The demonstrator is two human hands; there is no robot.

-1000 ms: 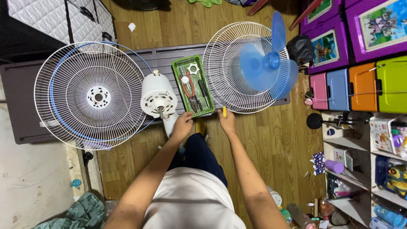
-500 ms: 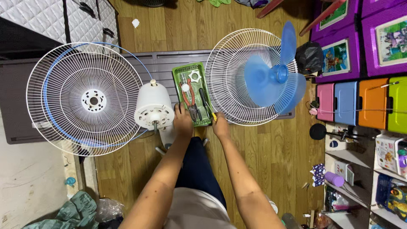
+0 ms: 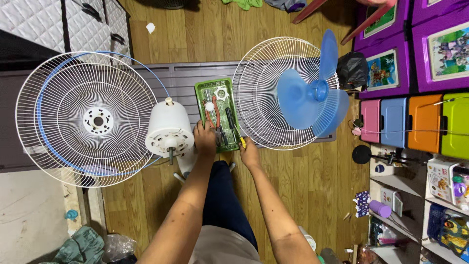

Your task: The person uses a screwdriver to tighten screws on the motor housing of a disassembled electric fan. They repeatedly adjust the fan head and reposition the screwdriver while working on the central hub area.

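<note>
Tray [image 3: 199,93] sits at twelve o'clock between grilles. Our left hand [image 3: 205,141] curls on its near edge; right hand [image 3: 249,152] grips a yellow-handled screwdriver [image 3: 238,138]. Tool-picking step, we judge; motor [image 3: 169,129] at ten o'clock.

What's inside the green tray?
The green tray holds red-handled pliers, a dark-handled screwdriver, a white round cap and a white nut-like part. The left hand covers its near end, hiding anything there.
</note>
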